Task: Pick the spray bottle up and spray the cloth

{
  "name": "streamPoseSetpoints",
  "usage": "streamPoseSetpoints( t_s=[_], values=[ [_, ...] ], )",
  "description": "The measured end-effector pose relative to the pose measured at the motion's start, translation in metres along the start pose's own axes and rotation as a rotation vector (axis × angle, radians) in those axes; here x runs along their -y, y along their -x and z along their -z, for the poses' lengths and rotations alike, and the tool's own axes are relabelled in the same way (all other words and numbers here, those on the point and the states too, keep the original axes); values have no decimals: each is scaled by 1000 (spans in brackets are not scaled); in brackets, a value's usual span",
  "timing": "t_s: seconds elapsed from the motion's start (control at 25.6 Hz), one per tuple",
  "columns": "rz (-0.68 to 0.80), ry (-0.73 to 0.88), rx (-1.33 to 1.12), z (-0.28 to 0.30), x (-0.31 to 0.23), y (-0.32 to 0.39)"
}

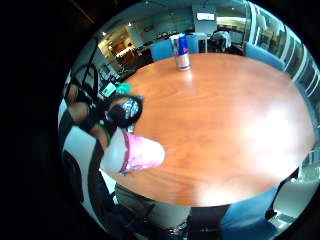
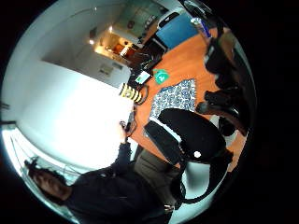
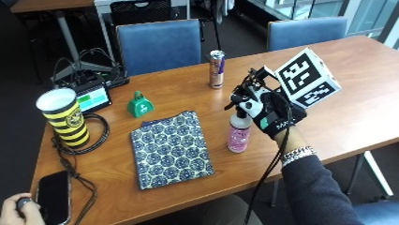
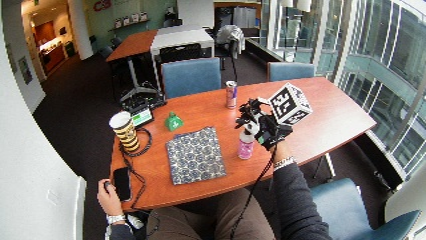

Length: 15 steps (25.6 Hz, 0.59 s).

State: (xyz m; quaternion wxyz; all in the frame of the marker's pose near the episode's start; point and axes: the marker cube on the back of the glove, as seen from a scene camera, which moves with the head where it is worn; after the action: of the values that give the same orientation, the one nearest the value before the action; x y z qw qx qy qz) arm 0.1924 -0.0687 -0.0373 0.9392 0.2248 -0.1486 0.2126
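The spray bottle (image 3: 239, 132), clear with a pink label, stood upright on the wooden table (image 3: 349, 93), just beside the patterned cloth (image 3: 171, 148) lying flat. We saw the gloved right hand (image 3: 269, 114) at the bottle's black nozzle, its fingers (image 3: 244, 101) curled around the top. A drink can (image 3: 216, 69) stood behind, a green bell (image 3: 139, 104) and striped cup (image 3: 63, 117) farther along.

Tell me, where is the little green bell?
In the outside view, the green bell stands on the wooden table, just beyond the patterned cloth, between the small screen and the drink can.
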Motion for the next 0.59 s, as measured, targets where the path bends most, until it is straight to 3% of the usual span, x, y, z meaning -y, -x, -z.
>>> streamPoseSetpoints(
  t_s=[0.43, 0.59],
  values=[
    [14, -133, 374, -48, 10, 16],
    [38, -252, 482, -49, 13, 16]
  ],
)
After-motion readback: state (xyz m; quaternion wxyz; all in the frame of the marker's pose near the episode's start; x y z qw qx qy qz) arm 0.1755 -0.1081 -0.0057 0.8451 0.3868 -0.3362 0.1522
